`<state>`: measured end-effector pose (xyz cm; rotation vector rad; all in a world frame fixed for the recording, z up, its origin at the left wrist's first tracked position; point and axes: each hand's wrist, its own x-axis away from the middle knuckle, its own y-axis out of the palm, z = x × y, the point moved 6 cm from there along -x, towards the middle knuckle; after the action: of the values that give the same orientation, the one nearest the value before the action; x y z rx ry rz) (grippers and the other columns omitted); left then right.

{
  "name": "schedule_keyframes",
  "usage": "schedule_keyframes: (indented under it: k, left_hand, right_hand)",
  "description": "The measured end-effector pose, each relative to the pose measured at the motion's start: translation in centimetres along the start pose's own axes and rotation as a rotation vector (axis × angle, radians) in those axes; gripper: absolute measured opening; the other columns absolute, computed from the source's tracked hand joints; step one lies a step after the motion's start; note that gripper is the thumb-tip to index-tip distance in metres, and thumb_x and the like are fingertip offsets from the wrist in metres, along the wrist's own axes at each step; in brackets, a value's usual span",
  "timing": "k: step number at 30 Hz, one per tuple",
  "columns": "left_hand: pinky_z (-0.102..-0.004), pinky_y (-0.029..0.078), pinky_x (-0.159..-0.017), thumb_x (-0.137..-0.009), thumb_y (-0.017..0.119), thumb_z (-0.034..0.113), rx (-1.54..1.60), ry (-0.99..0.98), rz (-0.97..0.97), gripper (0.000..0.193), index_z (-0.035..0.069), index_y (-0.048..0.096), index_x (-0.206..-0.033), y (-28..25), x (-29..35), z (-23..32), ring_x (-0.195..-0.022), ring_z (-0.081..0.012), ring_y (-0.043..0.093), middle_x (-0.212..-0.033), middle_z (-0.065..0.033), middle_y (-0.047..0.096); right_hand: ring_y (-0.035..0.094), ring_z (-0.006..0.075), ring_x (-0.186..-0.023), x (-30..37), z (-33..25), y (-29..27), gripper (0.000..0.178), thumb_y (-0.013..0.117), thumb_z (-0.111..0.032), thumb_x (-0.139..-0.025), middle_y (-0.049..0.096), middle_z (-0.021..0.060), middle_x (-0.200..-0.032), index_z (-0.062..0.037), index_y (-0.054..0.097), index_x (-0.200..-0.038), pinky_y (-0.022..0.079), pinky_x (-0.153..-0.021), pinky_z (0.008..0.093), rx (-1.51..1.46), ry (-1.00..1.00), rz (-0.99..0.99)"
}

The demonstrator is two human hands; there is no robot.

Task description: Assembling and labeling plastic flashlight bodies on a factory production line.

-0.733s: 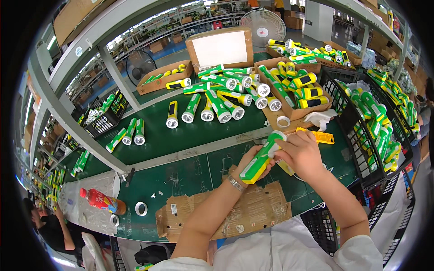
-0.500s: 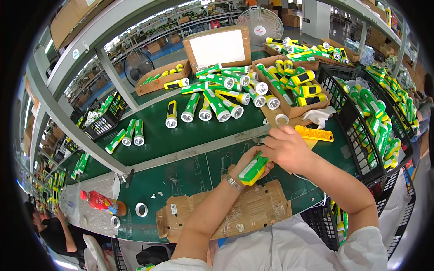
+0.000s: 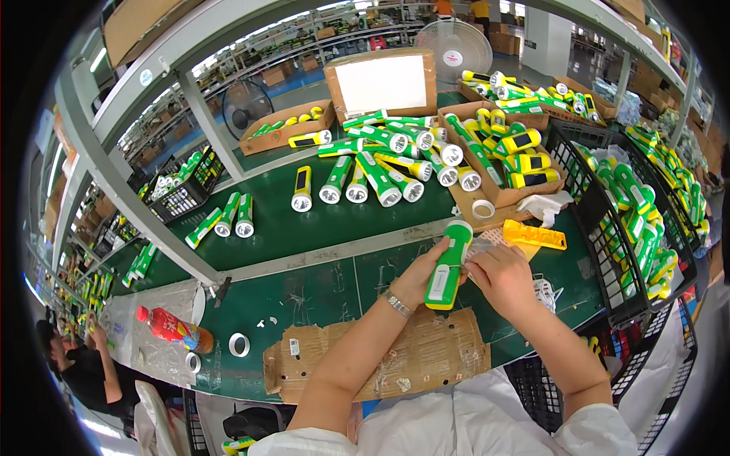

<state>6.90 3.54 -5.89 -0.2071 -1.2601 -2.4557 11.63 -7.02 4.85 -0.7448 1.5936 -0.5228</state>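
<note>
My left hand (image 3: 417,278) is closed round a green and yellow flashlight (image 3: 449,267), which stands nearly upright with its white head end at the top. A pale label shows on the green body. My right hand (image 3: 503,275) is beside it, with thumb and fingers pinched close to the flashlight's right side. Something thin and translucent shows at those fingertips, too unclear to name. Just beyond the right hand lie a yellow plastic tray (image 3: 536,235) and a roll of tape (image 3: 482,209).
Loose flashlights (image 3: 380,176) lie across the far bench, beside a filled cardboard box (image 3: 498,191). Black crates (image 3: 589,205) of flashlights flank the right side. Flattened cardboard (image 3: 319,365) lies in front of me. A red-capped drink bottle (image 3: 173,329) lies at left, near tape rolls (image 3: 239,345).
The flashlight has swung upright, its white head end now showing. My right hand has come down and back from the tape roll to the flashlight's right side. The view has shifted slightly.
</note>
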Motion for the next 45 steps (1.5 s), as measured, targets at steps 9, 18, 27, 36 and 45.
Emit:
schedule_keyframes:
  k: [9, 18, 27, 36, 45]
  left_hand:
    - [-0.0345, 0.051, -0.070, -0.091, 0.045, 0.035, -0.049, 0.121, 0.113, 0.038, 0.000, 0.048, -0.105, -4.0, -0.7, 4.3, -0.077, -0.0234, 0.059, -0.088, -0.0133, 0.059]
    - [-0.0274, 0.052, -0.063, -0.086, 0.053, 0.036, 0.353, 0.065, 0.173, 0.043, 0.002, 0.048, -0.111, -8.1, 5.8, 4.3, -0.075, -0.0164, 0.057, -0.089, -0.0095, 0.055]
    - [-0.0262, 0.054, -0.061, -0.086, 0.052, 0.038, 0.562, 0.028, 0.031, 0.046, -0.001, 0.050, -0.110, -10.1, 11.6, 4.0, -0.071, -0.0166, 0.058, -0.088, -0.0110, 0.057]
    - [-0.0282, 0.053, -0.058, -0.089, 0.050, 0.036, -0.395, 0.410, 0.513, 0.044, 0.003, 0.045, -0.118, -9.0, 24.1, 4.6, -0.075, -0.0167, 0.062, -0.092, -0.0109, 0.060]
    - [-0.0290, 0.046, -0.079, -0.084, 0.060, 0.032, -1.123, 0.348, 1.387, 0.057, 0.001, 0.039, -0.127, -13.6, 51.5, -1.6, -0.090, -0.0136, 0.055, -0.103, -0.0103, 0.057]
  right_hand:
    - [0.046, 0.0060, -0.063, 3.6, 4.7, -0.7, 0.016, 0.056, -0.015, -0.087, 0.055, -0.0013, -0.071, 0.0007, 0.060, -0.088, 0.038, -0.058, 0.0204, -0.965, 0.823, 0.076]
    - [0.061, 0.0272, -0.079, 5.0, 5.9, 4.5, 0.012, 0.063, -0.013, -0.076, 0.064, 0.0125, -0.085, -0.0059, 0.066, -0.086, 0.048, -0.072, 0.0333, -0.173, 0.555, -0.383]
    - [0.061, 0.0279, -0.072, 4.3, 6.0, 8.3, 0.009, 0.060, -0.015, -0.073, 0.062, 0.0107, -0.077, -0.0072, 0.065, -0.074, 0.048, -0.064, 0.0370, 0.216, 0.105, -0.518]
    - [0.059, 0.0300, -0.069, 4.3, 5.4, 9.9, 0.010, 0.050, -0.005, -0.075, 0.058, 0.0136, -0.073, -0.0047, 0.059, -0.070, 0.048, -0.059, 0.0376, 0.265, -0.102, -0.548]
    - [0.057, 0.0352, -0.077, 4.7, 5.2, 9.0, 0.006, 0.053, 0.001, -0.076, 0.057, 0.0193, -0.082, 0.0019, 0.058, -0.079, 0.046, -0.065, 0.0360, 0.102, 0.047, -0.491]
